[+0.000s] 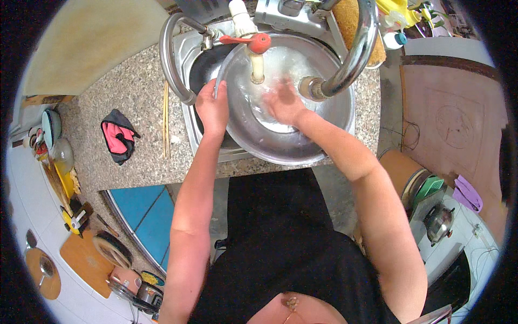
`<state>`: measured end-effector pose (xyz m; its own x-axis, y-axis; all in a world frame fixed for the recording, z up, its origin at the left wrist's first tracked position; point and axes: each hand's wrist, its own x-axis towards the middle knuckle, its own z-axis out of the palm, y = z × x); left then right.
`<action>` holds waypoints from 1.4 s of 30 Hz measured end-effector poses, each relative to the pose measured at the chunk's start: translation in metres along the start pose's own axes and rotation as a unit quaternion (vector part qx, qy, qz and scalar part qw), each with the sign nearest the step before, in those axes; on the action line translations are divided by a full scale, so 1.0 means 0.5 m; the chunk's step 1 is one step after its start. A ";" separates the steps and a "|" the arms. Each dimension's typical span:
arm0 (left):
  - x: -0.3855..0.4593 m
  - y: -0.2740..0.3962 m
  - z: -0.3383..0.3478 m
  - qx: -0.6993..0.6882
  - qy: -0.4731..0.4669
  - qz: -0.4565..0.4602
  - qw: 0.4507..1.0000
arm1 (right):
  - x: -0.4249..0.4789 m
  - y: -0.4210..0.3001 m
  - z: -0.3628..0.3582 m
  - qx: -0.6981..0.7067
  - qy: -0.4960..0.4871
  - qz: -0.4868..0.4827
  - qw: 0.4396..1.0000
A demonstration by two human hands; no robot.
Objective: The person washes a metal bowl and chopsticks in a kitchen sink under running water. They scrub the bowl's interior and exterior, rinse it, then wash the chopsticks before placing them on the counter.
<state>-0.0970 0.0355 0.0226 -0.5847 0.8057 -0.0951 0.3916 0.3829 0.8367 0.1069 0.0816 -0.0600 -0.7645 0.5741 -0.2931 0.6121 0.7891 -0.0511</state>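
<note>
A wide metal basin (283, 150) holding water rests over the double sink (190, 133). At its left rim, my left hand (213, 107) grips the edge, thumb inside and fingers outside. My right hand (285, 103), blurred and with its fingers apart, is in the basin at the water, holding nothing that I can see. Above the basin are a plastic tap with a red lever (259, 43) and a curved metal spout (356, 60). The water near my right hand looks stirred up.
A second curved spout (165, 56) stands left of the basin. On the granite counter lie a pair of wooden chopsticks (166, 121) and a pink and black cloth item (118, 137). Behind the basin's right side is a loofah-like sponge (348, 20), with a white bottle (392, 40) beside it.
</note>
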 end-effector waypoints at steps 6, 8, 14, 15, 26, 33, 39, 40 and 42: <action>-0.006 -0.075 0.009 0.013 0.008 0.018 1.000 | -0.097 0.124 -0.055 0.153 -0.026 -0.058 0.986; -0.006 -0.084 -0.006 -0.019 -0.054 -0.039 0.998 | -0.126 0.120 -0.130 0.104 -0.068 -0.051 0.991; -0.027 -0.091 -0.044 -0.214 -0.236 -0.297 0.900 | -0.148 0.183 -0.172 0.107 0.148 0.145 0.973; -0.028 -0.091 -0.041 -0.265 -0.255 -0.336 0.867 | -0.152 0.198 -0.172 0.123 0.148 0.192 0.962; -0.052 -0.069 -0.193 -0.173 -0.289 -0.377 0.863 | -0.163 0.242 -0.088 0.388 0.017 0.254 0.886; -0.071 -0.008 -0.333 -0.121 -0.246 -0.372 0.887 | -0.094 0.181 0.011 0.512 0.000 0.239 0.825; -0.103 0.016 -0.425 -0.099 -0.189 -0.393 0.894 | 0.048 0.069 0.157 0.506 0.054 0.175 0.843; -0.108 0.023 -0.434 -0.102 -0.179 -0.398 0.894 | 0.078 0.053 0.195 0.510 0.085 0.145 0.843; -0.111 0.028 -0.447 -0.089 -0.183 -0.407 0.891 | 0.123 0.029 0.281 0.506 0.151 0.092 0.844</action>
<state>-0.2178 -0.1051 0.1602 -0.3406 0.3999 -0.8509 -0.1943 0.8556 0.4798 0.0970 0.0978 -0.2127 -0.5597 0.8175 -0.1358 0.4682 0.1767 -0.8658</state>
